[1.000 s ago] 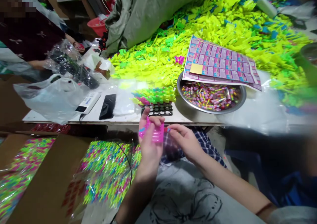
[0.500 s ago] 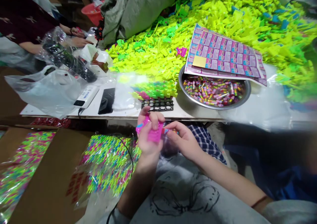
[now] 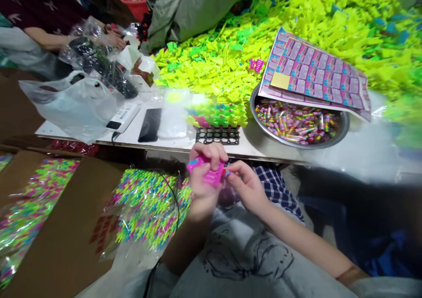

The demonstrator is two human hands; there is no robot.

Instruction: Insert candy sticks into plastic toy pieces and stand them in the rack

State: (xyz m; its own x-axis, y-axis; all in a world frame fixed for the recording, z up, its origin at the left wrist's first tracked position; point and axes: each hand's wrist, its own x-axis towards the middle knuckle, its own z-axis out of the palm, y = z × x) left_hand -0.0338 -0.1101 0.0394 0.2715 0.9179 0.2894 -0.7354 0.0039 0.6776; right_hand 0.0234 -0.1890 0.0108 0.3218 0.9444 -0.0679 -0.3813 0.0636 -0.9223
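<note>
My left hand is closed around a pink plastic piece, flat and ribbed, with a bit of blue at its left end. At the right edge of that piece, my right hand pinches a small red and blue part; whether it is joined to the pink piece I cannot tell. Both hands are above my lap, just before the table's front edge. Behind them a black grid rack lies on the table, with rows of yellow-green, pink and blue pieces standing at it.
A steel bowl of small colourful tubes stands right, partly under printed sheets. Yellow-green plastic pieces are heaped behind. Left are a phone, a white device and plastic bags. Bagged pieces lie below; a co-worker's hands show far left.
The view has shifted, so the table things appear farther right. Both hands keep their grips, and the left hand has turned slightly with the pink piece. The co-worker's hands have moved.
</note>
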